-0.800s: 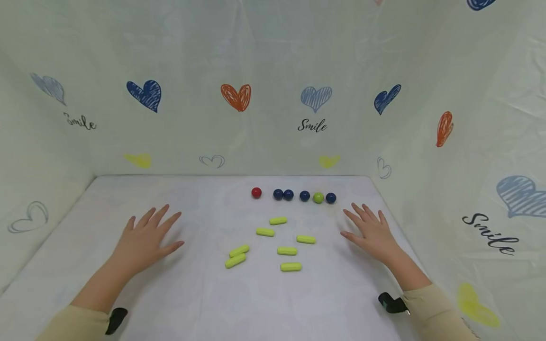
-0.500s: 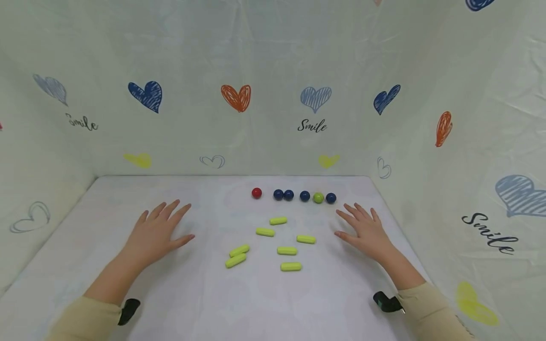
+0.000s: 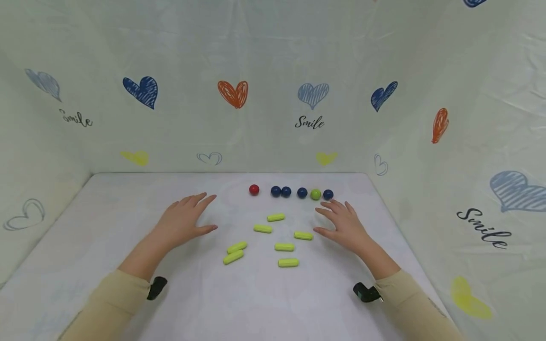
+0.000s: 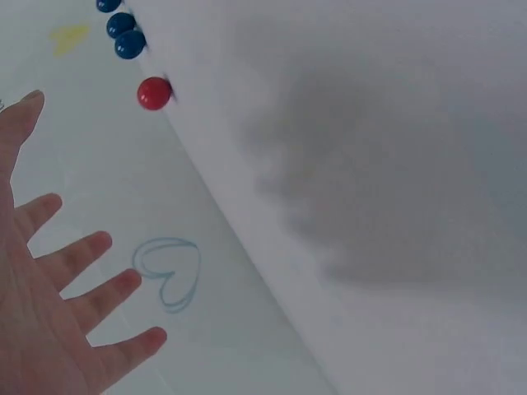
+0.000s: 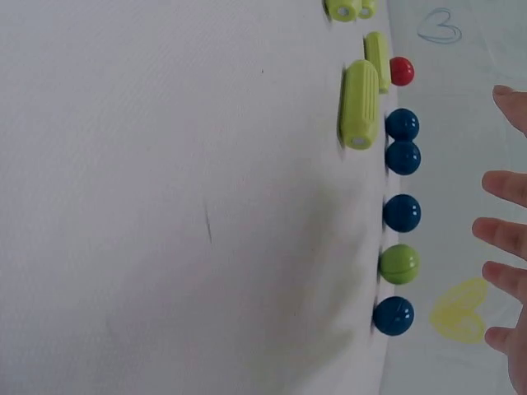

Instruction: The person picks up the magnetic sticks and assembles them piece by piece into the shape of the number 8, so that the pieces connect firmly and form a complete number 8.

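Observation:
My left hand (image 3: 183,221) is held over the table left of several lime-green rods (image 3: 262,228), fingers spread and nothing in it. On the other side my right hand (image 3: 341,223) also has its fingers apart and holds nothing; its thumb tip comes close to one rod (image 3: 303,235). Toward the back stands a loose row of balls: a red ball (image 3: 254,190), several dark blue balls (image 3: 302,192) and a green ball (image 3: 315,194). In the left wrist view the left hand (image 4: 58,304) shows spread fingers, and the right wrist view shows the right fingertips (image 5: 498,230) separated.
The white table (image 3: 128,199) ends at a back edge just behind the balls. A pale curtain (image 3: 273,57) printed with hearts and "Smile" surrounds it at the back and both sides. Dark devices (image 3: 366,292) sit at both wrists.
Both hands have moved inward toward the rods, the left hand farther to the right and the right hand a little to the left. Rods and balls keep their arrangement.

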Demonstrator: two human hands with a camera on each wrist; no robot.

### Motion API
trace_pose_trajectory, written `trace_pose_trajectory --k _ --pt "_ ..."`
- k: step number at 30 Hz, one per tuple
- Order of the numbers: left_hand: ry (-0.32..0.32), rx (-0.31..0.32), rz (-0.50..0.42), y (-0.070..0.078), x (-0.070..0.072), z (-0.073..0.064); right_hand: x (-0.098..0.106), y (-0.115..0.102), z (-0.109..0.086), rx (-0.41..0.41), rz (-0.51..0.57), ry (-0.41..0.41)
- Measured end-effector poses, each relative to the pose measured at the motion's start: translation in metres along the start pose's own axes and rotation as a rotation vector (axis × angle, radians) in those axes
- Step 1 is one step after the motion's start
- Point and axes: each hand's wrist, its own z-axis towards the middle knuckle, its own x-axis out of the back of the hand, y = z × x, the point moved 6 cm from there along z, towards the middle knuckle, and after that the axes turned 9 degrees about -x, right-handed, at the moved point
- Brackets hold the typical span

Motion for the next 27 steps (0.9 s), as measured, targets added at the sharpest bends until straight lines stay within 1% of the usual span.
trace_pose_trajectory --k 4,7,9,15,19,23,27 --pt "-0.016 -0.006 -0.057 0.009 -0.005 0.015 -0.003 -0.009 0.007 0.013 0.005 -0.010" --pt "-0.022 -0.014 -0.084 0.014 -0.010 0.025 -0.003 -0.016 0.012 0.029 0.014 -0.001" --pt "-0.032 -0.008 -0.105 0.016 -0.014 0.031 -0.003 -0.019 0.015 0.033 0.017 0.004" --pt "-0.101 0.026 -0.162 0.022 -0.026 0.049 -0.010 -0.027 0.026 0.032 0.056 -0.006" --pt "-0.140 0.036 -0.163 0.026 -0.032 0.060 -0.015 -0.032 0.032 0.021 0.094 -0.026" --pt "-0.166 0.043 -0.174 0.032 -0.035 0.070 -0.019 -0.037 0.038 0.002 0.140 -0.045" --pt "-0.188 0.048 -0.174 0.039 -0.039 0.079 -0.023 -0.042 0.046 -0.003 0.151 -0.070"
